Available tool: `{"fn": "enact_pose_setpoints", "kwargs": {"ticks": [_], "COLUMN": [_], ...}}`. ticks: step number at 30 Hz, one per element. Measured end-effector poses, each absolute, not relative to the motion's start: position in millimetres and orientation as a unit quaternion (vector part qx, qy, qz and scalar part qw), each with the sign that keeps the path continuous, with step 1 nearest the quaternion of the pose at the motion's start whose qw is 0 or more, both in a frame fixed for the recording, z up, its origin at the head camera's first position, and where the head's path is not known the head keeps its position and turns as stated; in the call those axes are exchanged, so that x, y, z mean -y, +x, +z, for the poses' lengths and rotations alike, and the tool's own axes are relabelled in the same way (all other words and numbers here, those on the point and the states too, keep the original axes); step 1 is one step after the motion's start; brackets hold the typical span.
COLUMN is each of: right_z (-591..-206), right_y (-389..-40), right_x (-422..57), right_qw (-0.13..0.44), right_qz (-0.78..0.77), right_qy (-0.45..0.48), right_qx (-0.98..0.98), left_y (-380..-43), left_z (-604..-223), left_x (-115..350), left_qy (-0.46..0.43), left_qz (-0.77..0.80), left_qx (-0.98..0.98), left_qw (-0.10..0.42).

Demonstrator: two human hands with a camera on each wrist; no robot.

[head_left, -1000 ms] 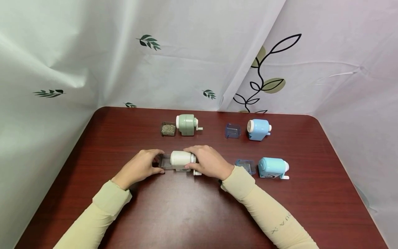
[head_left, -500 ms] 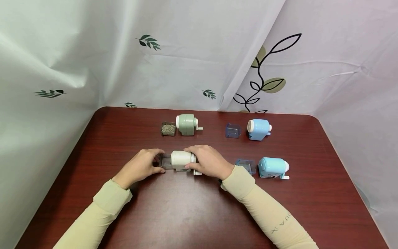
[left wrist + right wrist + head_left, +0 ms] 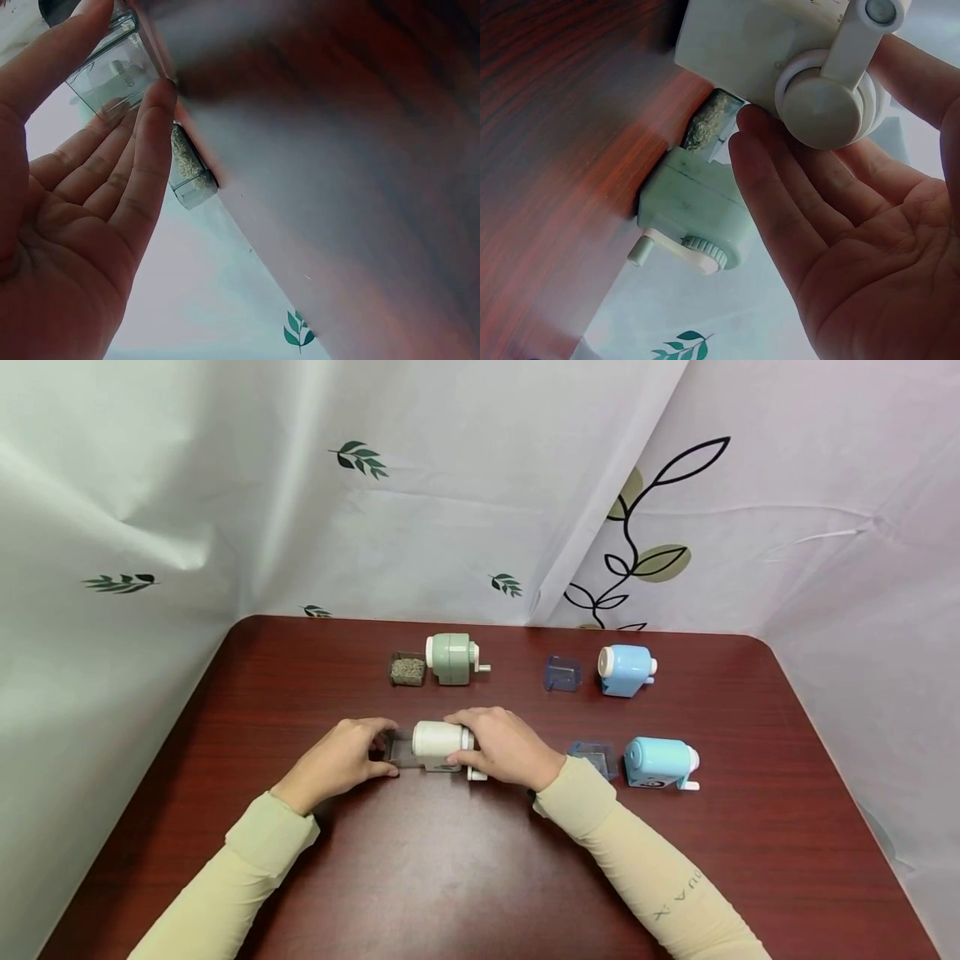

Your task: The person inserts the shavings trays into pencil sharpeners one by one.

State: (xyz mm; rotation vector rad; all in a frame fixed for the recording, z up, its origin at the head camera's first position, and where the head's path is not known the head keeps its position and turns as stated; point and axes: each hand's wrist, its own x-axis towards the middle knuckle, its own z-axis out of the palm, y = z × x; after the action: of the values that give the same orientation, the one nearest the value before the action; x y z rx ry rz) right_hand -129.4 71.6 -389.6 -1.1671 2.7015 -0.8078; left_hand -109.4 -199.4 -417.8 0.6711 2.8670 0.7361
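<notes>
A white crank pencil sharpener (image 3: pixel 437 739) stands on the table in the head view, its small crank on the right. My right hand (image 3: pixel 504 749) grips its crank end, thumb on the near side and fingers on the far side. At the sharpener's left end lies a clear grey shavings drawer (image 3: pixel 403 750), which my left hand (image 3: pixel 339 762) holds between thumb and fingers. From the left wrist, the drawer (image 3: pixel 116 75) appears see-through between thumb and fingertips. The right wrist view shows the crank knob (image 3: pixel 821 112) close to the fingers. Whether drawer and body touch is unclear.
Behind stands a green sharpener (image 3: pixel 452 658) beside a drawer full of shavings (image 3: pixel 407 671). Further right are a blue sharpener (image 3: pixel 627 671) with a dark-blue clear drawer (image 3: pixel 562 674), and a light-blue sharpener (image 3: pixel 658 762) with its drawer (image 3: pixel 596 760) near the right sleeve.
</notes>
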Motion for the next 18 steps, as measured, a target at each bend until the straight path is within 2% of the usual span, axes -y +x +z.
{"fn": "enact_pose_setpoints", "kwargs": {"ticks": [18], "right_z": [-388.4], "right_y": [-130.1], "right_x": [-72.0], "right_qw": [0.051], "right_qz": [-0.264], "right_qy": [-0.379], "right_qx": [-0.886], "left_y": [-106.8], "left_z": [-417.4], "left_x": [196.5], "left_qy": [0.229], "left_qz": [0.251], "left_qx": [-0.939], "left_qw": [0.046]}}
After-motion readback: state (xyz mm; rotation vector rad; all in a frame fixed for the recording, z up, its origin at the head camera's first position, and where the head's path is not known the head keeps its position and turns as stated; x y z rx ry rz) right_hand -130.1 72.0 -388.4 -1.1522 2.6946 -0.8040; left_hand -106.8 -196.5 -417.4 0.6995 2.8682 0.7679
